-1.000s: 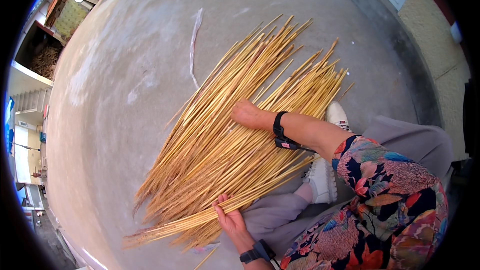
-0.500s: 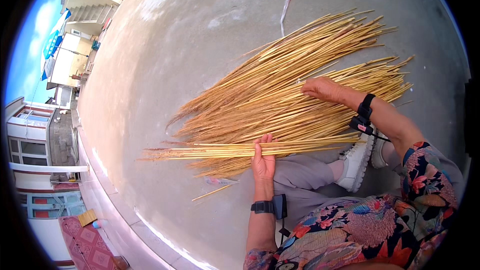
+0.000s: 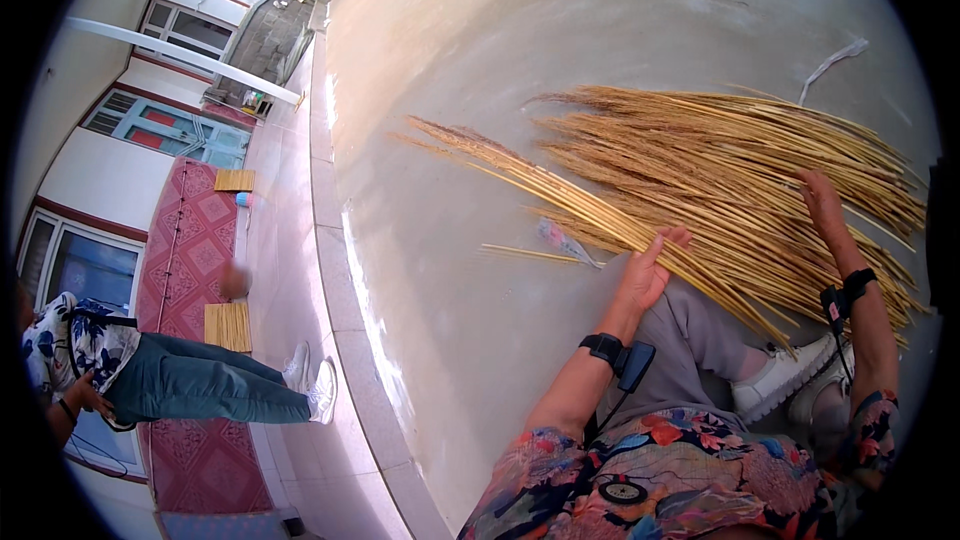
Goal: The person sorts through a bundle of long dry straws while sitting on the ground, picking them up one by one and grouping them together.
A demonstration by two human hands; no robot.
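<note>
My left hand grips a small bundle of long straw-coloured stalks. Their feathery brown tips point to the far left, and their cut ends reach toward my white shoe. Beyond lies a broad pile of the same stalks on the concrete, tips left and bare ends right. Over the pile's right part is my right hand, its fingers bunched down against the stalks; what they pinch, if anything, is hidden. Two loose stalks lie left of my knee, touching or close to a crumpled clear wrapper.
A white strip lies on the ground beyond the pile. My bent leg and white shoe are close to the stalk ends. At left, a person stands on a tiled raised walkway beside red matting and a building.
The view has swung left, bringing the standing person in. The bundle in my left hand now slants, tips farther away. My right hand stays over the pile, nearer the stalks' bare ends.
</note>
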